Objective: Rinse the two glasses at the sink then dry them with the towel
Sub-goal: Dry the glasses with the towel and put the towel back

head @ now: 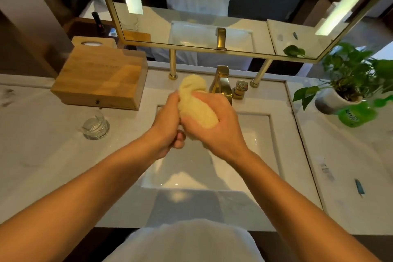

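Note:
A yellow towel [194, 102] is bunched up above the sink [261, 140]. My right hand [214, 132] wraps round the towel from the right. My left hand [168, 121] grips the bundle from the left, fingers curled under it. Whatever is wrapped inside the towel is hidden, so I cannot tell whether a glass is in it. One clear glass [95, 126] stands upright on the white counter to the left of the sink, apart from both hands.
A gold faucet [222, 83] rises behind the towel. A wooden box [102, 78] sits at the back left, a potted plant [344, 83] and a green bottle [355, 116] at the right. A mirror [212, 6] hangs above. A small blue item [359, 186] lies on the right counter.

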